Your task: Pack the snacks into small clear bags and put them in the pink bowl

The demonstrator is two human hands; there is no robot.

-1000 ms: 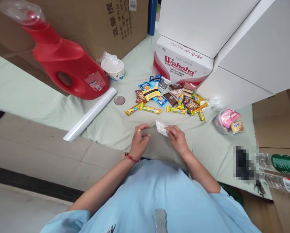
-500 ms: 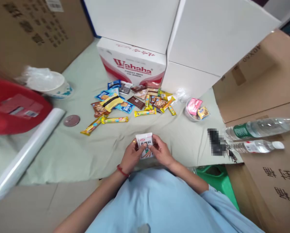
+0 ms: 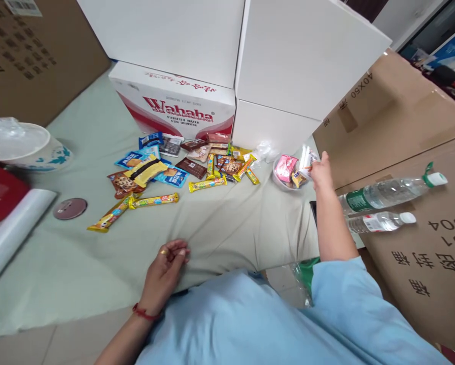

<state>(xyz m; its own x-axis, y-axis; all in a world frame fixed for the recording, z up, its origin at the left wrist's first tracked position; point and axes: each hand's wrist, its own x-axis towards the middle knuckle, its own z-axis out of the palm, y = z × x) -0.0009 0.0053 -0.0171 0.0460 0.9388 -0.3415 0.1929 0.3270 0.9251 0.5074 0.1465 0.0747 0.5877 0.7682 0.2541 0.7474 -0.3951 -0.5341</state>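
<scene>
Clear tub as landmark. I see the right hand, nearer it, gripping a white snack packet at its right side, long axis roughly upright. Left hand, well left of tub, curls loosely; can't tell if fingertips meet. Wahaha carton, behind-left of tub: "PURIFIED WATER FOR DRINKING".

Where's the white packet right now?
In the head view, the white packet is on the right, held in the right hand at the clear bowl, right of the pink packet.
</scene>
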